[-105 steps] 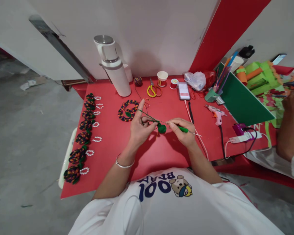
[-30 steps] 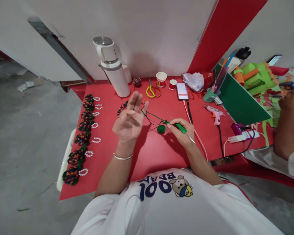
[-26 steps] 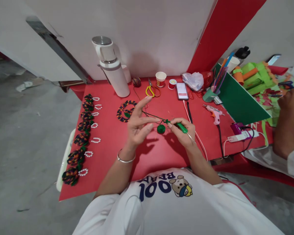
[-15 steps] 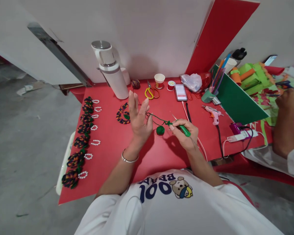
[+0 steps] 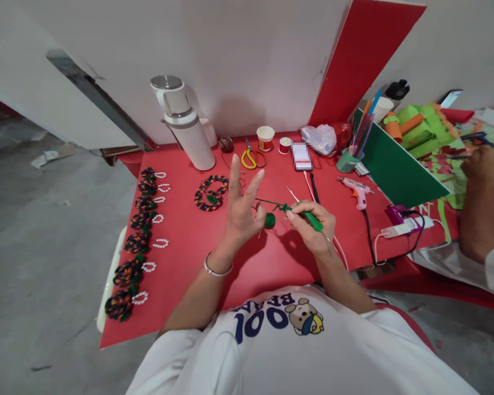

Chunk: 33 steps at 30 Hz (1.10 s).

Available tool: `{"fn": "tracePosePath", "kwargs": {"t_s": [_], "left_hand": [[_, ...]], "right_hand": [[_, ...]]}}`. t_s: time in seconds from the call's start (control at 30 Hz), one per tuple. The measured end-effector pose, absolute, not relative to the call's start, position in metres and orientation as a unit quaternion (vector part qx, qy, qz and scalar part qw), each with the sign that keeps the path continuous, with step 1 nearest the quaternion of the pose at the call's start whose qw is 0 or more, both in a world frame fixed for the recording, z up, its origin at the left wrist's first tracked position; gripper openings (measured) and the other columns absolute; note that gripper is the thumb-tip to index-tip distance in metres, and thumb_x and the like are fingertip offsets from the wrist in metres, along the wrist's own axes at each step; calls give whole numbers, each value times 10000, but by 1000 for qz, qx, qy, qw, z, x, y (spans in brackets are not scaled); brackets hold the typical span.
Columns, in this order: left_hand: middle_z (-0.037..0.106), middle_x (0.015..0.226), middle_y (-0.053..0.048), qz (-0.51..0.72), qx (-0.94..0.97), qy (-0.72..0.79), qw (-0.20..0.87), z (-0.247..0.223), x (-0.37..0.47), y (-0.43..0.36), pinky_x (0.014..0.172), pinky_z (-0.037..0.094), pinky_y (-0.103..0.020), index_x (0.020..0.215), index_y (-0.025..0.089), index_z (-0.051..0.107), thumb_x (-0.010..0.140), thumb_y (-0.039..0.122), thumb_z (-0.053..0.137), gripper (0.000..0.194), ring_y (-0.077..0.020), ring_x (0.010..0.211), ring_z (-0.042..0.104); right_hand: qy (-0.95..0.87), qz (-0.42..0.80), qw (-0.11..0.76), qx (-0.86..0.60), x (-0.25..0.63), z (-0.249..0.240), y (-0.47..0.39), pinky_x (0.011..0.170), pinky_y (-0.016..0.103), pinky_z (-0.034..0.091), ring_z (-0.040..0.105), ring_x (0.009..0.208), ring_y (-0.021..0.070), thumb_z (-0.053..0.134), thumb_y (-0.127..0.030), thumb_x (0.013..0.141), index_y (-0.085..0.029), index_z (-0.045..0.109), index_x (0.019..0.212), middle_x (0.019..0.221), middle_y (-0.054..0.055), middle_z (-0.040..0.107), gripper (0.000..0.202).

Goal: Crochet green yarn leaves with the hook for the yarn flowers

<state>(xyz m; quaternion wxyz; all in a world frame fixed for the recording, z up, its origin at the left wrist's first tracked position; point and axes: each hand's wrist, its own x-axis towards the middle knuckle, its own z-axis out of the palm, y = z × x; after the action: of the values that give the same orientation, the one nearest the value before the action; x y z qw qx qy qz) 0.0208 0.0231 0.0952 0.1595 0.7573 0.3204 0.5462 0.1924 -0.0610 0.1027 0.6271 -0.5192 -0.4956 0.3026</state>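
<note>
My left hand (image 5: 243, 214) is raised, two fingers stretched up and spread. A strand of green yarn (image 5: 267, 201) runs taut from it to a small green crocheted piece (image 5: 285, 208). My right hand (image 5: 315, 225) pinches this piece at its fingertips and grips a crochet hook (image 5: 314, 221) with a green handle. The hook's metal tip points up and left, clear of the strand. A small ball of green yarn (image 5: 270, 220) rests on the table between my hands, partly hidden by my left thumb. Behind my left hand lies a multicoloured braided strip (image 5: 201, 193) with a green leaf.
Several dark yarn flowers (image 5: 136, 241) with bead loops line the left edge. At the back stand a white thermos (image 5: 191, 140), scissors (image 5: 249, 159), a paper cup (image 5: 265, 138) and a phone (image 5: 302, 157). A glue gun (image 5: 359, 192) and cables lie right; another person's hand (image 5: 486, 170) is beyond.
My left hand has turned and moved slightly right, with its fingers spread wider. It now partly covers the green ball and uncovers more of the braided strip. My right hand has barely shifted.
</note>
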Motion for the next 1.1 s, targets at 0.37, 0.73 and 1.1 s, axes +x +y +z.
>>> {"fn": "tracePosePath", "kwargs": {"t_s": [0.37,0.73,1.1], "left_hand": [[574,1529,-68,536,618,247,520,115,10,20,716,631,-331,588,173,548,833,132,580,251,-282,1157,721],[570,1531,-141,476,765,272,338,105,21,16,1030,541,-431,1334,237,688,915,245,604,427,-245,1192,671],[668,775,7,487,542,303,614,105,34,10,481,329,-179,1290,192,735,683,277,918,640,-22,506,371]], "right_hand": [[-517,255,620,-532,196,96,-58,731,320,576,682,755,166,769,-345,848,-274,734,824,832,4,731,83],[-543,241,600,-535,194,100,-58,735,320,575,694,770,172,753,-345,863,-273,734,841,838,6,736,77],[-591,207,597,-501,192,98,-56,734,296,563,693,773,147,724,-261,901,-248,735,877,861,5,748,30]]}}
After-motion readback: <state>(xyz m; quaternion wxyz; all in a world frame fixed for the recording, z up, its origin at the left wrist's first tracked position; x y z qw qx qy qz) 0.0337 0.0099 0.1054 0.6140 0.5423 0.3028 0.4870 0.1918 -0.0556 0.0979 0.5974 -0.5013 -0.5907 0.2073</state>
